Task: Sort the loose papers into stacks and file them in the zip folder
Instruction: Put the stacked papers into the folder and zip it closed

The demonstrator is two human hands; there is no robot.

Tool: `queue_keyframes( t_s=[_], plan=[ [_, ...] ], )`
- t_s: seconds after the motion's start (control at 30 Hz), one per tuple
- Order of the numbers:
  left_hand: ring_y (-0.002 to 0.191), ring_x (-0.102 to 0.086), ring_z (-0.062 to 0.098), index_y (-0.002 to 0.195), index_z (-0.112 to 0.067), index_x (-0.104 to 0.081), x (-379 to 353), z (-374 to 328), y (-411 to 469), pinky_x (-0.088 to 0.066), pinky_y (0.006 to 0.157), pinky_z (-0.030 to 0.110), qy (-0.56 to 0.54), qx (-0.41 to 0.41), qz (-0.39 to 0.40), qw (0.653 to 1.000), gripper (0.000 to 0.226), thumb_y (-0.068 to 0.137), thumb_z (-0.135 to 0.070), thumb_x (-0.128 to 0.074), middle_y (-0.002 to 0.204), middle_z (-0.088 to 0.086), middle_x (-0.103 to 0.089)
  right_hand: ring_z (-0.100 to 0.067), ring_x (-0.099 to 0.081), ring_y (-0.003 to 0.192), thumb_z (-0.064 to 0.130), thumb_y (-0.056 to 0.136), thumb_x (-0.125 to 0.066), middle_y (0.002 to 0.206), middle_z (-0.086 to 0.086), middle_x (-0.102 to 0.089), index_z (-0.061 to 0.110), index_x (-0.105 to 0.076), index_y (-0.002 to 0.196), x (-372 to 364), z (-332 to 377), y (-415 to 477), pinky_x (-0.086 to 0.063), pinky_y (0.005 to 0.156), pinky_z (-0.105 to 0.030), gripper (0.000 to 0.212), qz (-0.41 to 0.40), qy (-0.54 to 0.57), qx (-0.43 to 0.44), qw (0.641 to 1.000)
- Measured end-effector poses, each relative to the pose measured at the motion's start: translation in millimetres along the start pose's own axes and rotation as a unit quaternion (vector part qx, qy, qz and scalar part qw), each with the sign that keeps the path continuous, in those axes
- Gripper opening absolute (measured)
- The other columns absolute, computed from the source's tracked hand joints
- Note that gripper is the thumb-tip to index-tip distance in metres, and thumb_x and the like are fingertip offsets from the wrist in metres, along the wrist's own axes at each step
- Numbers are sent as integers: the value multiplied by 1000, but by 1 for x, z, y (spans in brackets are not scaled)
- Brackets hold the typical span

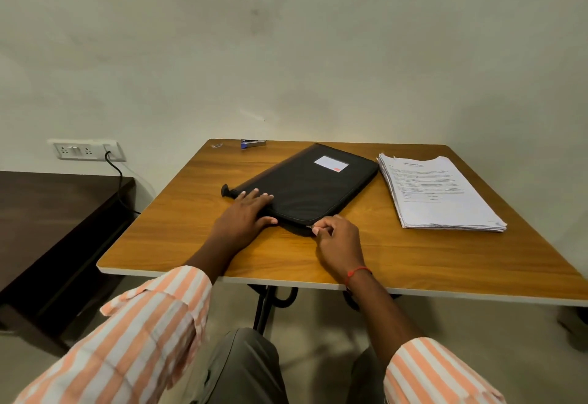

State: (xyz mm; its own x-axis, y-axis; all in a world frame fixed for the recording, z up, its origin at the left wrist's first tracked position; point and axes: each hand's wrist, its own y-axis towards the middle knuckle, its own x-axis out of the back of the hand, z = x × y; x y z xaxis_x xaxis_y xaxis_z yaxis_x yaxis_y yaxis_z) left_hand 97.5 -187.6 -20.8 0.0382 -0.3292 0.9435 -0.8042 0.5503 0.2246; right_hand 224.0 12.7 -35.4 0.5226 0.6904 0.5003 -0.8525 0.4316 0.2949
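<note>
I sit at a wooden table (pixel 397 254) with a pale edge band, set against a plain cream wall (pixel 286 53). The black zip folder (pixel 305 187) lies flat and slantwise at the table's middle, a white label (pixel 331 164) with a red mark on its cover. My left hand (pixel 245 212) rests open and flat on the folder's near left corner, fingers spread, thumb along its edge. My right hand (pixel 337 238) is closed in a pinch on the zip pull (pixel 310 227) at the folder's near corner; a red thread (pixel 358 273) circles that wrist. To the right of the folder, just beside its far corner, sits a thick stack of printed papers (pixel 439 196), edges ragged. At the table's far edge lies a blue stapler (pixel 253 143), with a small metal object I cannot make out beside it. On the wall to the left, a white switch-and-socket plate (pixel 86 149) holds a plug with a black cord (pixel 119 177) running down behind a dark wooden cabinet (pixel 57 212). My sleeves (pixel 152 324) are striped orange and white.
</note>
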Motion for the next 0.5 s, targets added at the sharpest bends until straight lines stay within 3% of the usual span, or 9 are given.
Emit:
queue_keyframes(
  t_s=[0.1, 0.27, 0.4, 0.5],
  plan=[
    [155, -16, 23, 157, -24, -33, -1, 10, 8, -9, 126, 43, 4, 12, -1, 1000, 75, 96, -67, -38, 165, 5, -30, -6, -60, 86, 7, 94, -63, 94, 2, -64, 15, -72, 83, 2, -2, 0, -48, 74, -17, 17, -18, 43, -13, 999],
    [156, -9, 28, 160, -25, -22, 4, 26, 25, -5, 127, 52, 44, 57, 30, 997, 104, 80, -90, -22, 168, 7, -19, -6, -59, 87, 7, 96, -62, 96, 2, -63, 15, -71, 86, 1, -2, 2, -43, 70, -11, 16, -17, 37, -12, 999],
    [150, -24, 27, 160, -26, -25, 3, 31, 31, -32, 120, 50, -9, 86, 55, 995, 98, 82, -85, -42, 165, 5, -25, -5, -58, 87, 6, 97, -61, 96, 3, -62, 15, -71, 87, 0, -1, 3, -41, 67, -8, 17, -27, 20, -19, 999],
    [140, -35, 29, 157, -28, -32, -1, 22, 34, -43, 110, 47, 37, 76, 30, 996, 95, 83, -87, -39, 156, 7, -37, -6, -59, 83, 5, 96, -61, 93, 2, -62, 14, -69, 84, 2, -2, 7, -40, 62, -7, 17, -82, 30, -53, 995]
  ],
)
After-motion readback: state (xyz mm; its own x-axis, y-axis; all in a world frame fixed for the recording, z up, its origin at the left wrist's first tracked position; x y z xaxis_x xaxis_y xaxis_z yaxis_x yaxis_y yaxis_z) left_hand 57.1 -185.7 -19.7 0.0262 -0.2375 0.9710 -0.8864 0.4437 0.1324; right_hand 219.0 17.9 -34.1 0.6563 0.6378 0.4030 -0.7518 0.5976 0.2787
